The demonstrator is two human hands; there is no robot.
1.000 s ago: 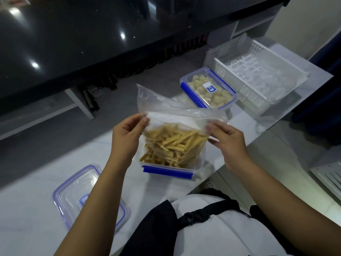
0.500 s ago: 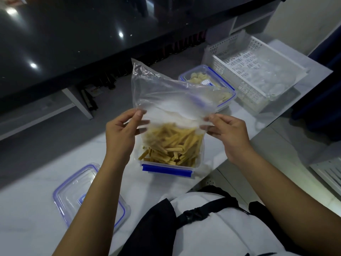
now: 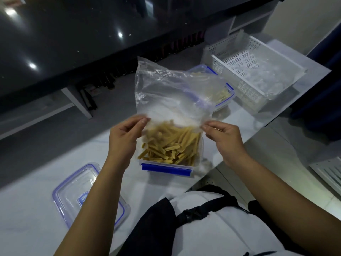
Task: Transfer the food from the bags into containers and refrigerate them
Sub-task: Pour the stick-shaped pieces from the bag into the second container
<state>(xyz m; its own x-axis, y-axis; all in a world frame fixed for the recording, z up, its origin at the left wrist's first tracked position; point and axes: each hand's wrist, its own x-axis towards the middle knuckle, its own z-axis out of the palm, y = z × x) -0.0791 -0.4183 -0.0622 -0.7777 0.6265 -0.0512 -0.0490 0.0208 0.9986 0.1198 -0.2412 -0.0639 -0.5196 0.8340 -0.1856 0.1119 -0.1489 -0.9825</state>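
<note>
Left hand [image 3: 122, 137] and right hand [image 3: 224, 139] each pinch a lower corner of the upturned clear bag [image 3: 175, 93], held just above the open container [image 3: 169, 150] of yellow sticks at the near counter edge. Bag looks empty; shake gently, lift straight up so nothing spills. Loose lid [image 3: 79, 194] near-left, sealed container [image 3: 224, 93] far-right.

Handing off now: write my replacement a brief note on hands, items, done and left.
Left hand and right hand each pinch an edge of the bag, held over the open container.
Sticks lie in the container; the bag looks empty.
Its lid lies at left. The second container, lidded, sits behind.
Left: put the bag aside, fit the lid, refrigerate both.
</note>
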